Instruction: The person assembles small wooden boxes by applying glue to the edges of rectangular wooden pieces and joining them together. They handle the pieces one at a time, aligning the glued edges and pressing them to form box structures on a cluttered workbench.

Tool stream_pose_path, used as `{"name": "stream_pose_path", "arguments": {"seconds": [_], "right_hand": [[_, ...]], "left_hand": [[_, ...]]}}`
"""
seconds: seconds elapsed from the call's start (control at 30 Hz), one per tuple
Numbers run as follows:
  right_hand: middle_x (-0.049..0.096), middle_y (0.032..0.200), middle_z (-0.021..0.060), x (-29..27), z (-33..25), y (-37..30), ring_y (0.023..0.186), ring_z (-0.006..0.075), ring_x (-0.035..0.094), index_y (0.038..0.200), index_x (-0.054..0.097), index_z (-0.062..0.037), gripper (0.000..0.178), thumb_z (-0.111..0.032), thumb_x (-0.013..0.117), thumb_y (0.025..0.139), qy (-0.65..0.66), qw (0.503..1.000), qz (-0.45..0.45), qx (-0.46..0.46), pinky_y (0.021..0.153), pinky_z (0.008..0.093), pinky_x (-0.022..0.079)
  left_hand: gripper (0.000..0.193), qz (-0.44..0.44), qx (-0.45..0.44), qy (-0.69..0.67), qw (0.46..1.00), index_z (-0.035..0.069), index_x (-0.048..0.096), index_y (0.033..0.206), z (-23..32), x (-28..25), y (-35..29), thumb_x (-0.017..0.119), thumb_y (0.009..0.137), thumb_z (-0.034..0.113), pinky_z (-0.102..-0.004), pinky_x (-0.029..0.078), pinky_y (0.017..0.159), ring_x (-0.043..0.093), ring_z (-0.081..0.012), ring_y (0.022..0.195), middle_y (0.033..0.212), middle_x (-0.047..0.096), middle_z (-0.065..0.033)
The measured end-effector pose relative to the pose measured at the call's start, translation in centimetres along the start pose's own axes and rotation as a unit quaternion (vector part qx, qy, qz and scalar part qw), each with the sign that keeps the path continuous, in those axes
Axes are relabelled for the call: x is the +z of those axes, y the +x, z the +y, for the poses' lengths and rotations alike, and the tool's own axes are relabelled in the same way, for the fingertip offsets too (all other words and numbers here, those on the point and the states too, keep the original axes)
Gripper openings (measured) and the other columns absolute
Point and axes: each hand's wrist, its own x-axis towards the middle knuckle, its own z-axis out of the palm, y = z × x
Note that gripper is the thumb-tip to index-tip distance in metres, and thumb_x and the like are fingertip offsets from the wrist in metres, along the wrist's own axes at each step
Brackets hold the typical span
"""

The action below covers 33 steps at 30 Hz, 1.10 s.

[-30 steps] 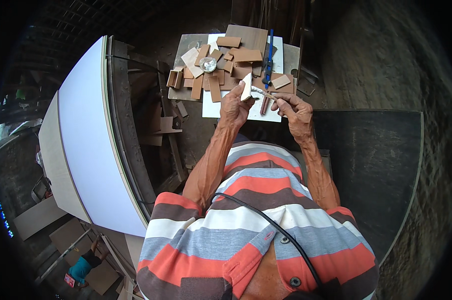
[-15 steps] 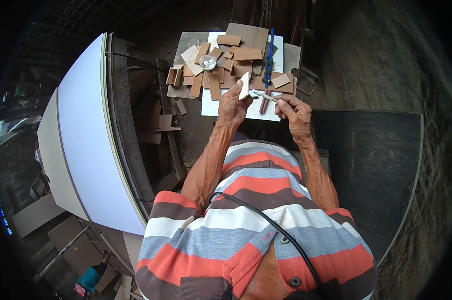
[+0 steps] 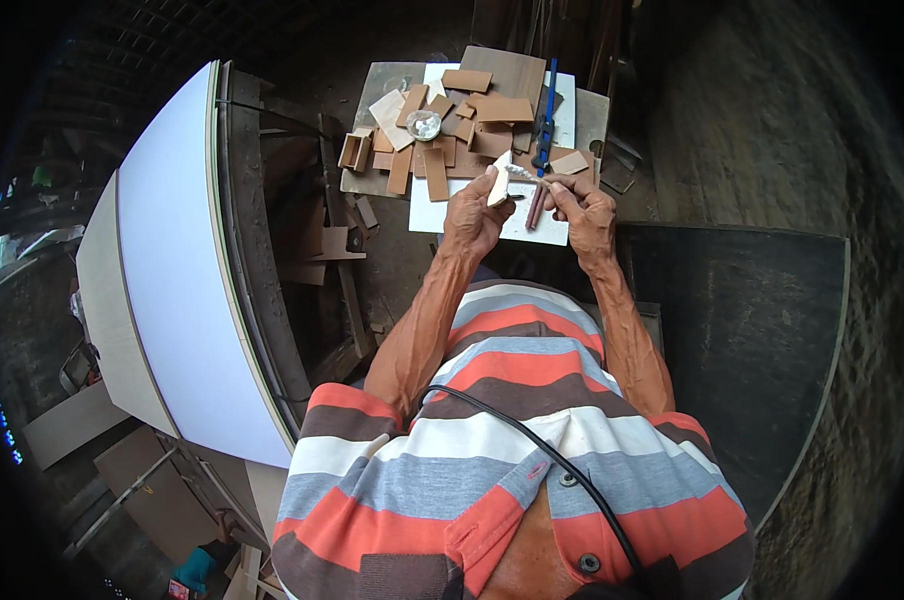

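Observation:
My left hand [image 3: 472, 215] is closed around a small flat block [image 3: 501, 182], held upright with its pale face turned toward my right hand. In my right hand [image 3: 585, 212] a thin stick is pinched; its far end, coated in lumpy white paste [image 3: 521, 173], is at the block's pale face, and I cannot tell whether it touches. Behind the hands, a small clear bowl [image 3: 423, 125] with white stuff in it stands among brown wood pieces [image 3: 436, 174]. A reddish-brown stick-like piece [image 3: 536, 207] lies under my right hand's fingers on a white board [image 3: 432, 217].
A long blue tool [image 3: 547, 125] with a dark slider lies at the table's right. An open little wooden box [image 3: 354, 151] sits at its left edge. Large white panels [image 3: 177, 270] lean at my left; a dark board [image 3: 742, 330] lies right. Another person [image 3: 197, 565] is at lower left.
My right hand has moved left, bringing the pasted end of the stick up to the block. The view has shifted slightly. The person at lower left has moved lower.

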Motion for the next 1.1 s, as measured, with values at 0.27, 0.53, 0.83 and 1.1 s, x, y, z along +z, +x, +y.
{"name": "stream_pose_path", "arguments": {"seconds": [0.27,0.53,0.83,1.1], "right_hand": [[0.07,0.087,0.0076,2.0,1.7,4.3,0.064,0.0062,0.057,0.11,0.057,0.0039,0.021,-0.01,0.051,0.095,-0.051,0.998,0.022,0.025,0.058,0.021,0.047],[0.071,0.079,0.0138,8.9,0.8,12.4,0.071,0.0215,0.069,0.094,0.066,-0.0009,0.022,-0.02,0.058,0.085,-0.284,0.956,-0.056,-0.039,0.063,0.0329,0.054],[0.067,0.092,0.0193,15.6,3.3,18.9,0.084,0.035,0.066,0.097,0.069,-0.0084,0.03,-0.022,0.057,0.073,-0.582,0.795,-0.124,-0.117,0.074,0.0458,0.052],[0.066,0.102,0.0233,15.0,5.6,20.2,0.093,0.0359,0.066,0.117,0.065,-0.0142,0.039,-0.021,0.059,0.08,-0.598,0.784,-0.16,-0.047,0.08,0.0462,0.053]], "left_hand": [[0.023,0.04,0.023,0.135,0.99,0.0,0.059,0.107,0.8,-4.4,0.4,0.057,0.096,0.02,-0.0309,0.049,0.072,0.061,-0.0135,0.081,0.094,0.065,-0.0047],[0.021,0.114,0.043,0.161,0.979,0.001,0.061,0.105,4.4,-8.5,-0.4,0.056,0.093,0.018,-0.0292,0.048,0.073,0.062,-0.012,0.081,0.094,0.066,-0.0042],[0.022,0.186,0.055,0.132,0.972,0.002,0.063,0.104,9.0,-14.3,-0.7,0.061,0.089,0.019,-0.0336,0.045,0.073,0.062,-0.0134,0.078,0.088,0.065,-0.0026],[0.022,0.184,0.03,0.157,0.97,0.001,0.063,0.103,13.1,-14.7,0.6,0.06,0.09,0.019,-0.0309,0.048,0.075,0.063,-0.0122,0.077,0.087,0.066,-0.0026]]}}
